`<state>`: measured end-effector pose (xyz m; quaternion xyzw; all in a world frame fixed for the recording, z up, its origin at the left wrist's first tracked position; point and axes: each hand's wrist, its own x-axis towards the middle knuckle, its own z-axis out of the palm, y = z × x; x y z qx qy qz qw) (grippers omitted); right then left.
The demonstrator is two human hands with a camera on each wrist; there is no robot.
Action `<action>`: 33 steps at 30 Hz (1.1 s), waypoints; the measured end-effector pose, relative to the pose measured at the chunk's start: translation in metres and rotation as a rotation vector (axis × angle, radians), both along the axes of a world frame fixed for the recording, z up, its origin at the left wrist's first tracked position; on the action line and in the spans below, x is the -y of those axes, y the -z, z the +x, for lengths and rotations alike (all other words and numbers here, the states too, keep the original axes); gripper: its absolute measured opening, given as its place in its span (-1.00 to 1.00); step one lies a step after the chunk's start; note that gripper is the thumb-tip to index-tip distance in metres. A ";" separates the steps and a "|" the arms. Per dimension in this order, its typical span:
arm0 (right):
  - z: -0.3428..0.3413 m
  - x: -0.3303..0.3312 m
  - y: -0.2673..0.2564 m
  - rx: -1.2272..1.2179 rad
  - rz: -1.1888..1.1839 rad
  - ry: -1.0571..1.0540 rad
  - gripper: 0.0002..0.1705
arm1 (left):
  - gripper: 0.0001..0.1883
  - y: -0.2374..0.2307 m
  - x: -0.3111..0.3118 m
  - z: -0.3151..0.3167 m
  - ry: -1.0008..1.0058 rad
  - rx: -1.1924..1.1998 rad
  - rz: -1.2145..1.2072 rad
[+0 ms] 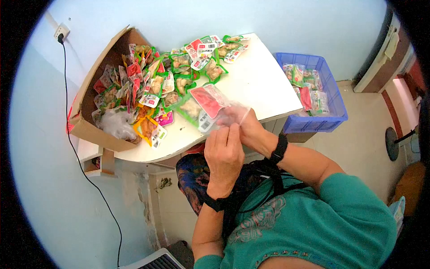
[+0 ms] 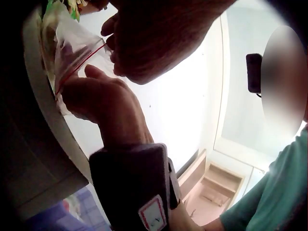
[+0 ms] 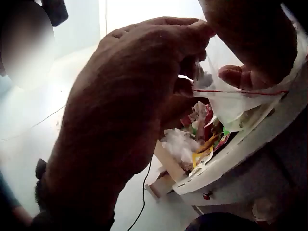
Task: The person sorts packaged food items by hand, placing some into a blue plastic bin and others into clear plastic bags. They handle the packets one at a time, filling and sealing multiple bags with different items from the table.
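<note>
Surface (image 1: 260,85): carries the loose stock and lies directly behind the work in hand.

Cardboard box (image 1: 101,136): at the left end of the surface, heaped with small loose packets (image 1: 156,85). More loose packets lie on the surface just beside it and along its far edge. Judged from this, a large share of the stock is left to handle.

Blue crate (image 1: 320,123): beside the right end of the surface. It holds grouped packs (image 1: 304,85) that appear to be in clear plastic; this part of the work is judged done. The exact count cannot be read.

Clear bag (image 1: 218,106): held between the hands at the near edge of the surface. Packets show through its film; loading is judged complete or nearly so.

Left hand (image 1: 224,152): pinches the edge of the bag's mouth between thumb and fingers. Right hand (image 1: 247,127): grips the opposite side of the mouth.

Red strip (image 3: 240,91): runs across the bag near its mouth. Whether it is sealed cannot be told; closing and transfer are judged outstanding.
</note>
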<state>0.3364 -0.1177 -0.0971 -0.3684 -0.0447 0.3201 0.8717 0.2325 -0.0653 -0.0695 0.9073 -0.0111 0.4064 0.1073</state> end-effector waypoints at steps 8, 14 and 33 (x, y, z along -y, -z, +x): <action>-0.006 0.002 -0.014 0.073 -0.121 0.060 -0.74 | -0.82 0.002 -0.001 -0.002 0.015 0.033 0.001; -0.001 -0.007 -0.001 0.035 0.003 0.058 -0.75 | -0.84 0.003 -0.003 -0.005 0.005 -0.013 -0.005; -0.003 0.095 -0.022 0.349 -0.364 -0.028 -0.78 | -0.64 -0.007 -0.040 -0.041 0.066 -0.178 -0.037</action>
